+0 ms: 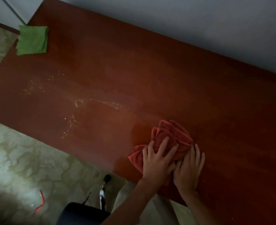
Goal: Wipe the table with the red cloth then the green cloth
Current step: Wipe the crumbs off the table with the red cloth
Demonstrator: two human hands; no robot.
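A bunched red cloth (169,137) lies on the reddish-brown table (134,75) near its front edge. My left hand (158,161) presses flat on the cloth's near left part, fingers spread. Beside it my right hand (190,166) rests on the cloth's near right part, fingers together. A folded green cloth (32,40) sits at the table's far left corner, well away from both hands. Pale yellowish crumbs or dust (79,103) streak the tabletop left of centre.
A grey wall (199,26) runs along the table's far side. Patterned pale flooring (28,159) lies below the front edge. A dark round object (82,213), a red item (40,203) and a foot in a shoe (104,190) are on the floor near me.
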